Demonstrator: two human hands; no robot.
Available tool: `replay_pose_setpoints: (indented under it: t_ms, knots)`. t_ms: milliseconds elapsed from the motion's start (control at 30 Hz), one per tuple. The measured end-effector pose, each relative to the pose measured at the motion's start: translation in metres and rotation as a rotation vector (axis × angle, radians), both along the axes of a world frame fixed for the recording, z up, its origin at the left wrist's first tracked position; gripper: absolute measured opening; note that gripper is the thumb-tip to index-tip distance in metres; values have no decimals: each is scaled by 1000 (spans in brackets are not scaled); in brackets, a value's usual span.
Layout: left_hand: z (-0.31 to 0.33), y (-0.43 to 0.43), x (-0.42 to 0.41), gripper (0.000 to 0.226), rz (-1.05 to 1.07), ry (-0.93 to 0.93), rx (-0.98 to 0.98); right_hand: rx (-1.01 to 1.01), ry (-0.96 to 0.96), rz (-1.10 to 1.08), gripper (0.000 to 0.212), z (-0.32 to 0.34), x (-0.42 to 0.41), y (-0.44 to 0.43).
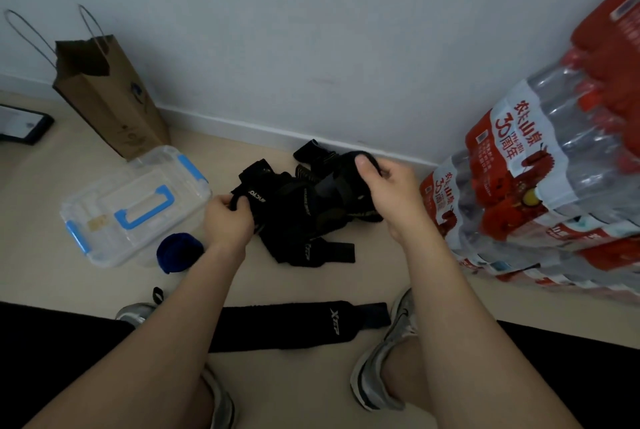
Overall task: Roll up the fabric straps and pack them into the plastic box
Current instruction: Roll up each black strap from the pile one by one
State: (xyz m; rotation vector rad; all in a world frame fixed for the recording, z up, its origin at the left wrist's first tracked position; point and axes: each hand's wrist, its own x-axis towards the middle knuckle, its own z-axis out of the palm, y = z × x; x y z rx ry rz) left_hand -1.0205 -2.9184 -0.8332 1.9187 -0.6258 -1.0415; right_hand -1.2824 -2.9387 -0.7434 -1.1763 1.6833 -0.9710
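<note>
Left of the pile [298, 217] of black straps, the box [104, 186] sits closed, with a blue roll [178, 252] just nearer the pile. At the pile's left edge my left hand [228, 221] curls round a strap end. At its upper right my right hand [388, 193] pinches another part under the thumb. I judge I am freeing one strap from the tangle. To do it well, I hold the left end firm and draw the right away slowly so neighbours don't snag, then lay it flat for a tight roll. The box must be opened before packing.
</note>
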Motion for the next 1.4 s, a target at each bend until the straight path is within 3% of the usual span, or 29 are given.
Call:
replay_pose_setpoints:
  t_ms: [133, 200, 267, 400, 500, 633, 733, 767, 833, 967, 1067, 1167, 1233, 1333, 1400]
  knots:
    - [14, -1, -1, 19, 17, 187, -99, 415, -23, -98, 17, -48, -22, 25]
    - [15, 3, -3, 31, -50, 202, -78, 623, -124, -148, 34, -75, -24, 43]
    - [13, 11, -6, 31, -186, 88, 14, 742, -263, -227, 41, -91, -20, 59]
    - [13, 35, -24, 5, -487, 3, 140, 715, -623, -342, 39, -92, -16, 69]
    - [17, 54, -46, 29, -819, 111, 201, 658, -798, -317, 40, -76, -14, 64]
    - [13, 64, -61, 45, -1010, 125, 130, 617, -771, -246, 38, -64, -8, 61]
    - [7, 63, -64, 25, -1074, -14, 75, 504, -720, -147, 35, -65, -4, 62]
    - [5, 61, -63, 19, -1049, -66, 65, 464, -644, -78, 37, -67, -2, 64]
    - [-2, 57, -58, 31, -949, -127, 72, 366, -425, 75, 41, -69, 6, 66]
    - [-17, 52, -44, 42, -665, -80, 118, 211, -31, 186, 48, -77, 27, 66]
    - [-26, 48, -32, 36, -433, 38, 167, 196, 287, 314, 30, -96, 39, 68]
    - [-31, 40, -22, 30, -228, 177, 171, 241, 169, 331, 29, -111, 42, 68]
    - [-30, 32, -16, 30, -115, 276, 197, 249, 86, 130, 21, -117, 38, 59]
    - [-28, 17, -10, 24, 12, 376, 211, 272, 152, -229, 8, -119, 23, 35]
    - [-26, 5, -6, 21, 98, 431, 201, 286, 173, -343, 31, -120, 14, 18]
